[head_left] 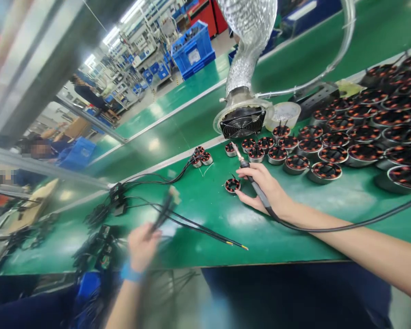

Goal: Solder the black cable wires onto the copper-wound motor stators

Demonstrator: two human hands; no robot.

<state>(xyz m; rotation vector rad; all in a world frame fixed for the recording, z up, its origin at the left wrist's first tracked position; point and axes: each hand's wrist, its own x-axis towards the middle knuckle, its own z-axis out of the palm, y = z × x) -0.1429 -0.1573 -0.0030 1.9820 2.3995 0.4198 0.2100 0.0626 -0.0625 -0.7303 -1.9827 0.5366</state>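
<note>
My right hand (265, 187) is closed around a soldering iron (256, 185), its tip pointing up and away from me. The thumb of that hand reaches the edge of a small motor stator (232, 185) with copper windings in a metal ring; I cannot tell whether it presses on it. My left hand (144, 244), with a blue wristband, is closed on a dark brush-like object (166, 208) with a pale tip, blurred by motion. Between the hands lie black cables (205, 227) with bare coloured wire ends. Several stators with cables attached (202, 157) sit farther back.
Rows of stators (330, 170) fill the right side of the green bench (198, 246). A fan (243, 122) on a foil duct (248, 55) hangs over the back. Cable bundles with circuit boards (104, 246) lie at left. People work beyond, near a blue crate (193, 50).
</note>
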